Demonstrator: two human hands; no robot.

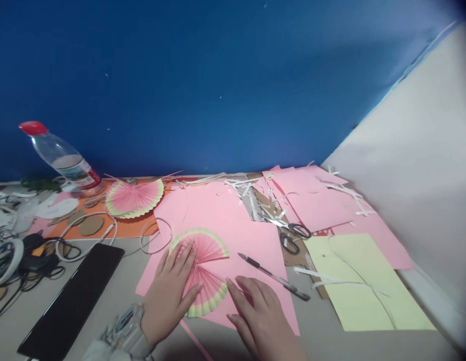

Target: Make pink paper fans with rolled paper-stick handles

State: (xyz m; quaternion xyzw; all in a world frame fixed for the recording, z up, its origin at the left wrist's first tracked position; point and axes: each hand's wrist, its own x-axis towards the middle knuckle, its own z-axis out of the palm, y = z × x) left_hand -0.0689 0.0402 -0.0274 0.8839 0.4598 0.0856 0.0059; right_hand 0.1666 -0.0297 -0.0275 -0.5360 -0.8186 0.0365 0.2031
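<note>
A pleated paper fan (211,249), pink with a yellow-green rim, lies spread nearly into a full circle on a large pink sheet (213,205). A wedge-shaped gap shows on its right side. My left hand (171,288), a watch on its wrist, rests flat over the fan's left part with fingers stretched. Close to the fan's lower right edge is my right hand (257,311), its fingers apart and slightly bent, holding nothing. Just beyond it a black-gripped pen (272,275) lies slantwise across the sheet.
Black-handled scissors (289,233) lie among white paper strips. Pink sheets (315,200) and a pale yellow sheet (371,286) are at right. At left are a black phone (72,303), cables (86,235), a bottle (67,160) and another pleated fan (137,198). A blue wall stands behind.
</note>
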